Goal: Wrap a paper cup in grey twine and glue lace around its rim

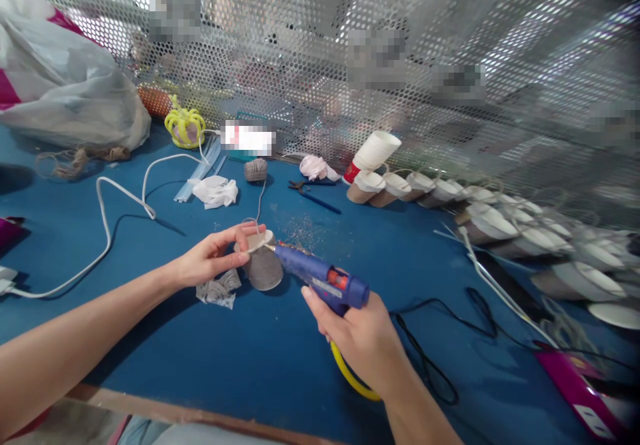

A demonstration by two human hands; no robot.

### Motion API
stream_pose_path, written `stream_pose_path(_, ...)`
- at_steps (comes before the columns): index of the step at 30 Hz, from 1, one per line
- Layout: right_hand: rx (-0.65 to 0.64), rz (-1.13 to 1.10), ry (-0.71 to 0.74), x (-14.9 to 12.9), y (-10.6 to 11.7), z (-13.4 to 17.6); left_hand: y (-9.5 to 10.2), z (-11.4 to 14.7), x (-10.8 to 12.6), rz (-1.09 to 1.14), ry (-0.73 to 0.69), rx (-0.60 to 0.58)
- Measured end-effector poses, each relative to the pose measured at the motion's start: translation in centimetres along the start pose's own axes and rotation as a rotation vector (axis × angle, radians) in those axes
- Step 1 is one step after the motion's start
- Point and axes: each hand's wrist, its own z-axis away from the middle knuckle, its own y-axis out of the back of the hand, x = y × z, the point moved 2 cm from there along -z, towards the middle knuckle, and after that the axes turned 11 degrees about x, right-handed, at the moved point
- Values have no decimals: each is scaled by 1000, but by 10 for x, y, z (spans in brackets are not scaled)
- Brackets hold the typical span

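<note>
Metal screening (300, 52), perforated, backs the blue table (250, 372); we find covered paper cups (490, 225) ranked along the right, presumably to spare the working spot. Mid-table, a right hand (363, 332) grips a blue glue gun (320, 277), its nozzle aimed at the rim of a tilted grey cup (265, 273), an angle we judge suits exact placing; contact we cannot confirm. The left hand (213, 256) pinches that cup near its rim, apparently steadying it and the cord (260, 202) running from a grey cord ball (256, 170). On clearances, we note the wooden front edge (150, 410) well apart; black cable (456, 395) beside the right forearm could snag; a crumpled grey wad (220, 290) limits leftward room.
</note>
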Motion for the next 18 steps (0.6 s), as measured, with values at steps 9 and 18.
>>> stream_pose_path(9, -26, 15, -174, 5, 1, -5, 1, 0, 0, 2, 21, 4)
stream_pose_path(18, -22, -9, -252, 8, -2, -12, 0, -1, 0, 1, 2, 8)
